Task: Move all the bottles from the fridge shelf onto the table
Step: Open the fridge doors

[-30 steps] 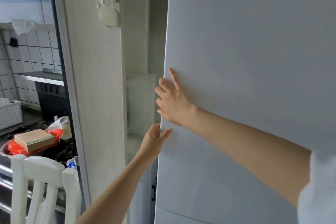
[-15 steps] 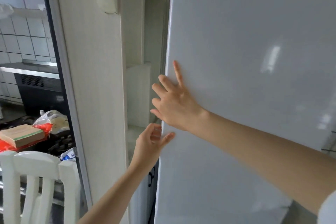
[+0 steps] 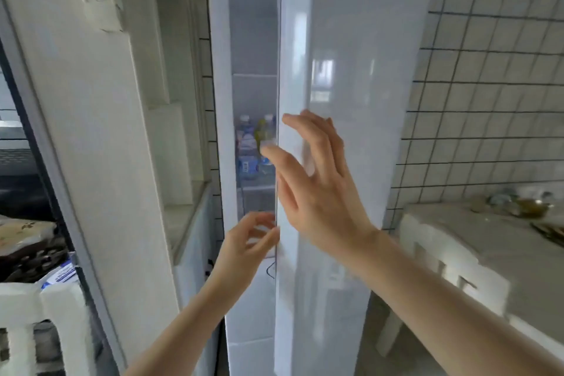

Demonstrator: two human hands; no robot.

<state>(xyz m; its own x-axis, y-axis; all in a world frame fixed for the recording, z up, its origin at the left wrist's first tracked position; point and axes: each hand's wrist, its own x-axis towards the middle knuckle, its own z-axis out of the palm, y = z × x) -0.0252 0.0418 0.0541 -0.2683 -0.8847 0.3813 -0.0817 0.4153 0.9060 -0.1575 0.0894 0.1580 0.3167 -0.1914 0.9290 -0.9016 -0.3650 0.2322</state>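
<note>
The tall glossy white fridge door point(image 3: 351, 101) has swung partly open since half a second ago — then it was shut flat with both hands at its left edge, and now a narrow gap shows the lit interior. The view has also turned right, bringing in a white-tiled wall point(image 3: 488, 85) and a pale stone counter point(image 3: 503, 247) with blurred dishes on it.

Inside the gap, plastic bottles point(image 3: 247, 146) with blue and yellowish labels stand together on a glass fridge shelf point(image 3: 256, 188), at about the height of the right hand's fingertips.

The right hand point(image 3: 317, 189) is lifted off the door face, fingers spread and loosely bent, gripping nothing. The left hand point(image 3: 244, 241) reaches up from below — its fingers curl round the door's left edge, thumb towards the front. Motion blur softens both hands.
</note>
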